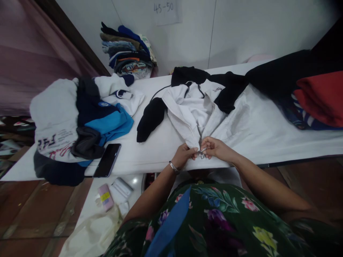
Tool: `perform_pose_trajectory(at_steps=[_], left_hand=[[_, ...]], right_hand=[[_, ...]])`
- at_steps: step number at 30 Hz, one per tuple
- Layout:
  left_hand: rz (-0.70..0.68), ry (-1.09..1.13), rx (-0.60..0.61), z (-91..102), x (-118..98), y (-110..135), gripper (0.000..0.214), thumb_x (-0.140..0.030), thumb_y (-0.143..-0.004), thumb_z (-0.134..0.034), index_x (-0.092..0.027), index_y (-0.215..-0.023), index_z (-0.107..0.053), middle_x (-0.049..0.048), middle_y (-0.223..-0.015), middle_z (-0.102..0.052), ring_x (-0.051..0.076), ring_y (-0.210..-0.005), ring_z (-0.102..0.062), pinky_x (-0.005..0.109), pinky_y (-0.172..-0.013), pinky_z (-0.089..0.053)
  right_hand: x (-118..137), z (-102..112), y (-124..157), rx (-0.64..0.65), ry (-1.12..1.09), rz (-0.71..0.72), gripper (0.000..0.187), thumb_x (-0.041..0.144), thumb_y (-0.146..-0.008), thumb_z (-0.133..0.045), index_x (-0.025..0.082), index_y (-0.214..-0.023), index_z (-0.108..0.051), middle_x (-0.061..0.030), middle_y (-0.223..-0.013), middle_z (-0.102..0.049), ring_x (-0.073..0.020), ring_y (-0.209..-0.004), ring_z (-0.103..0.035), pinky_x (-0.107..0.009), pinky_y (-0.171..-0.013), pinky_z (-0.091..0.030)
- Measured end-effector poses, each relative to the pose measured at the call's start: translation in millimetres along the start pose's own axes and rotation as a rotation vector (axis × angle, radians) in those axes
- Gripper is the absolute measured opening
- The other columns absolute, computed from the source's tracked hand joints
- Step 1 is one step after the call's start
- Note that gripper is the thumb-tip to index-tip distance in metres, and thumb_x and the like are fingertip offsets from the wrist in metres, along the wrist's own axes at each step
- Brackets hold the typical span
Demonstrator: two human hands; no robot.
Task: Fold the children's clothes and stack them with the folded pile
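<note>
A white zip hoodie (pixel 182 113) with black sleeves and a black hood lies spread on the white table, its front parted in a V. At the table's near edge, my left hand (pixel 184 155) pinches the hoodie's bottom hem just left of the zipper. My right hand (pixel 215 148) is closed on the other side of the front, fingertips against the zipper's lower end. Between the two hands hangs the metal zipper pull (pixel 201 154). Both thumbs and forefingers press on the fabric there. A bracelet circles my left wrist.
Left on the table (pixel 125 157) lies a heap of clothes (pixel 57 117), with a phone (pixel 107 160) beside it. Folded clothes (pixel 128 53) are stacked at the back. Black garments and a red cloth (pixel 323 98) lie right. A pink packet (pixel 105 197) rests on a lower surface.
</note>
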State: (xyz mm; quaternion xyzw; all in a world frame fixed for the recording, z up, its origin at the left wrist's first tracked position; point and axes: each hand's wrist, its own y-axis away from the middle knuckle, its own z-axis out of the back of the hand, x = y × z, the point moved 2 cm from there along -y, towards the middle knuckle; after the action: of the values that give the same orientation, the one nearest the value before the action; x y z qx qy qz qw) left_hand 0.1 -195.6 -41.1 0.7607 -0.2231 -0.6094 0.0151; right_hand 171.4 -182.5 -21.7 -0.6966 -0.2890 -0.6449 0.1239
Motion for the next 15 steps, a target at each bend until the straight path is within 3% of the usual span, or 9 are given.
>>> perform_pose_trajectory(at_steps=[15], left_hand=[[-0.05,-0.036,-0.03,-0.7,0.4,1.3,0.03,-0.038,-0.067,-0.073,-0.012,-0.066,-0.058,-0.0014,-0.053,-0.058,0.007,-0.045,-0.049,0.021,-0.048,-0.039]], right_hand=[[-3.0,-0.8,-1.4,-0.089,0.025,-0.023,0.032,0.026,-0.064,-0.072,0.02,-0.083,-0.047,0.0051,-0.071,-0.06,-0.0067,-0.048,-0.054,-0.022,-0.045,-0.047]])
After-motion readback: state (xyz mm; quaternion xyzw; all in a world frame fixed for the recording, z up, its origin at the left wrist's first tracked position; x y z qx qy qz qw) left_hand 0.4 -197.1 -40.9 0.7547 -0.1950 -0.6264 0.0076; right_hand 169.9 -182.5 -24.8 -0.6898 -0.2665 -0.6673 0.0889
